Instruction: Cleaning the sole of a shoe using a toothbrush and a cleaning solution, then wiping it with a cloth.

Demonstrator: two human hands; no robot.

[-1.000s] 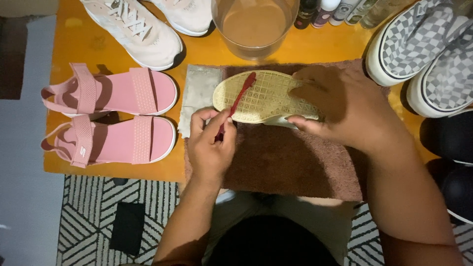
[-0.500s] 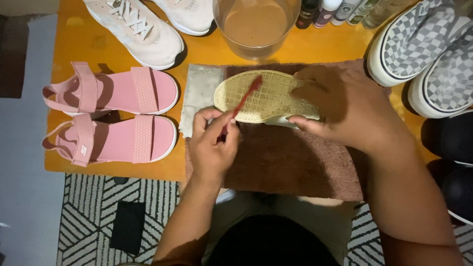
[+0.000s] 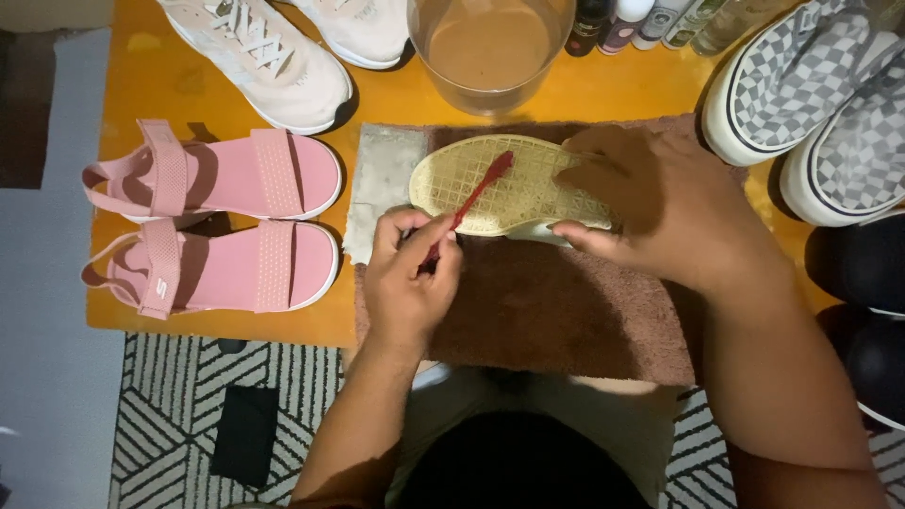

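Your left hand (image 3: 410, 283) is closed around a thin red brush (image 3: 471, 200) laid on the pale, grid-patterned sole of the shoe (image 3: 500, 184), which your right hand (image 3: 650, 203) clasps upside down on the fuzzy brown towel (image 3: 556, 311) covering the orange bench (image 3: 151, 85).

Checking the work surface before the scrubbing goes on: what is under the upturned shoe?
A brown towel lies under the upturned shoe, spread over the orange table. The shoe's upper faces down and is hidden; the right hand covers its heel end.
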